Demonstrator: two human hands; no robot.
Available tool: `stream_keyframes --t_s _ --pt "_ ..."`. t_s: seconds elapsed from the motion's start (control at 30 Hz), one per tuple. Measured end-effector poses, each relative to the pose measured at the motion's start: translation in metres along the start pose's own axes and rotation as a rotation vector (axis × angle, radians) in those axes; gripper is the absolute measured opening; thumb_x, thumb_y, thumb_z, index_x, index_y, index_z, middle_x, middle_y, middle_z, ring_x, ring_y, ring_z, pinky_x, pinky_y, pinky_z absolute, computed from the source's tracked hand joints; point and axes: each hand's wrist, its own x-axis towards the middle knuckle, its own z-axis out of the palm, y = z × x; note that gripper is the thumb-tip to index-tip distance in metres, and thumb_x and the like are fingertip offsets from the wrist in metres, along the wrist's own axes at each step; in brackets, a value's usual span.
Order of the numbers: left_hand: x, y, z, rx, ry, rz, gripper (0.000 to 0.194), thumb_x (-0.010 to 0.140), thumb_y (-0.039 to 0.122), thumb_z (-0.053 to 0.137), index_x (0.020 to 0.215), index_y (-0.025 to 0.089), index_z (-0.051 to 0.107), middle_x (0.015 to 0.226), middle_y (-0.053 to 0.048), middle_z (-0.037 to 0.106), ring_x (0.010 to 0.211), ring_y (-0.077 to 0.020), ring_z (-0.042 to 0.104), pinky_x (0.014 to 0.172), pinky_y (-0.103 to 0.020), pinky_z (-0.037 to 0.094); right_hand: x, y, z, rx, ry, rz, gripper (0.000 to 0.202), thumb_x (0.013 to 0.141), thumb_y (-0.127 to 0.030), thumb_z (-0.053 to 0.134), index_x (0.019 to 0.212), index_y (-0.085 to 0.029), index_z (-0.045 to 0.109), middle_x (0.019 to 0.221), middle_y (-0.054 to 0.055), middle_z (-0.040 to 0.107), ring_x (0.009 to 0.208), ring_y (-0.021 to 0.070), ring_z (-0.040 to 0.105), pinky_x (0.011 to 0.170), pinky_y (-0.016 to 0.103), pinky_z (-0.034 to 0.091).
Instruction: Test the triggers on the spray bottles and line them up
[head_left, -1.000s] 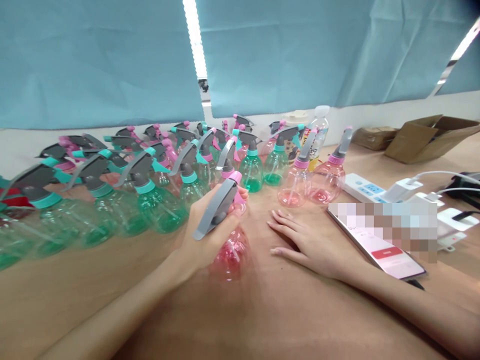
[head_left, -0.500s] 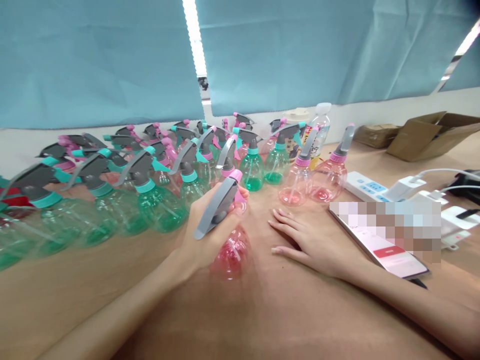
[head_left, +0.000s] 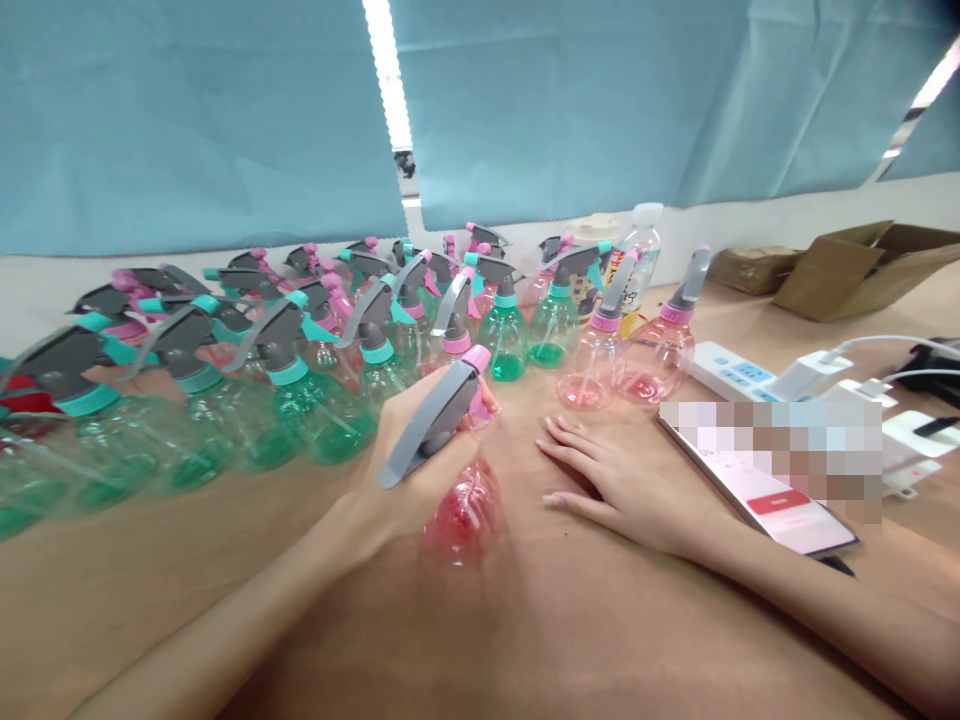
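Note:
My left hand [head_left: 409, 465] is wrapped round the neck of a pink spray bottle [head_left: 465, 510] with a grey and pink trigger head. The bottle is roughly upright over the tabletop; whether its base touches the wood I cannot tell. My right hand [head_left: 611, 480] lies flat on the table [head_left: 570, 630], fingers apart and holding nothing. Behind and left of my left hand, green spray bottles [head_left: 319, 415] stand in rows, mixed with pink ones. Two more pink spray bottles, one nearer [head_left: 592, 365] and one to its right [head_left: 660, 350], stand beyond my right hand.
A phone [head_left: 757, 490] lies beside my right forearm. Behind it are a white power strip [head_left: 731, 370] and plugged-in chargers with cables. An open cardboard box [head_left: 847, 275] stands at the back right. A clear plastic bottle [head_left: 645, 245] and a lidded cup [head_left: 589, 280] stand by the wall.
The pink spray bottle in my left hand has shifted very slightly, its trigger head a little lower and nearer me. My right hand stays where it was.

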Motion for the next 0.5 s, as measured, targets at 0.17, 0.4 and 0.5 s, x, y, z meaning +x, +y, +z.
stream_keyframes --t_s 0.17,0.4,0.5 --pt "0.001 0.004 -0.001 -0.023 -0.005 0.001 0.014 0.072 0.015 0.050 0.066 0.020 0.039 0.062 0.006 0.030 0.049 -0.0083 0.026 0.045 -0.026 0.021 0.000 0.000 -0.001 0.002 -0.005 0.006 0.073 0.091 -0.063 0.041 0.145 -0.014 0.040 0.154 0.012 0.030 0.143 0.0314 0.023 0.116 0.052 0.021" --pt "0.006 0.013 -0.003 -0.047 -0.061 -0.007 0.007 0.070 0.013 0.051 0.070 0.019 0.053 0.060 0.005 0.041 0.052 -0.0094 0.034 0.046 -0.024 0.028 0.000 -0.001 -0.001 0.000 -0.007 0.008 0.074 0.091 -0.064 0.041 0.145 -0.014 0.040 0.154 0.011 0.028 0.143 0.0309 0.023 0.116 0.051 0.022" --pt "0.005 0.014 -0.003 -0.073 -0.084 -0.013 0.006 0.069 0.013 0.050 0.072 0.019 0.052 0.061 0.005 0.043 0.050 -0.0088 0.034 0.046 -0.023 0.030 0.000 -0.001 -0.001 0.002 -0.004 0.006 0.074 0.090 -0.064 0.041 0.145 -0.014 0.040 0.154 0.011 0.028 0.143 0.0311 0.023 0.116 0.051 0.022"
